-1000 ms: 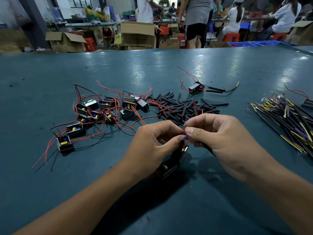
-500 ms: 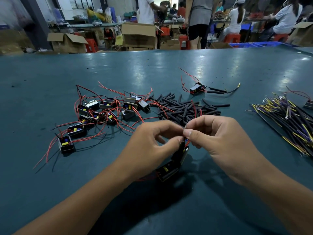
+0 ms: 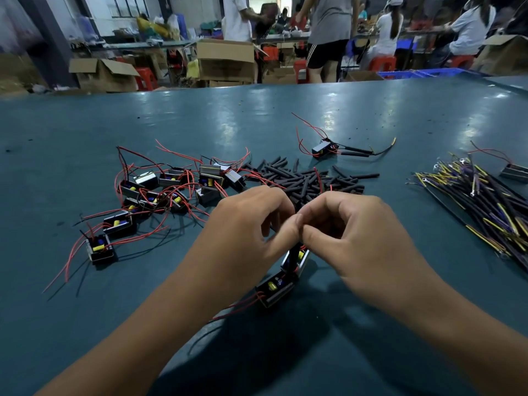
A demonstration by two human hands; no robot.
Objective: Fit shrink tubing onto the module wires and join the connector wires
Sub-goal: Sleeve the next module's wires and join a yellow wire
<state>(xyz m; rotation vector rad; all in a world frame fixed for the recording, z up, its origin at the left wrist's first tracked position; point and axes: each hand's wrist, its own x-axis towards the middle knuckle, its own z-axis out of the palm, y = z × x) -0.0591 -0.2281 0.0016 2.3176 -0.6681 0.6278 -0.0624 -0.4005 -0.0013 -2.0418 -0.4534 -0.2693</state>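
Grip: left hand and right hand meet at frame centre, thumbs and forefingers pinched tip to tip on what appears to be the wire ends of one module; the pinched wire itself is hidden by the fingertips. Module in hand: small black box with a yellow part inside, hanging just under the fingers, its lower end near or on the bench; which, I cannot tell. A black tube runs from the pinch down to it, and red leads trail toward 7 o'clock. Progress, by judgement: early in the batch. One finished-looking module lies at 1 o'clock, two black sleeves fitted and a connector wire running off to the right. Left to do: a cluster of unworked modules at 10 o'clock, red leads tangled and bare. Stock: pile of cut black tubing pieces at 12 o'clock, just beyond the hands; bundle of black and yellow connector wires at 3 o'clock, well apart from the hands.
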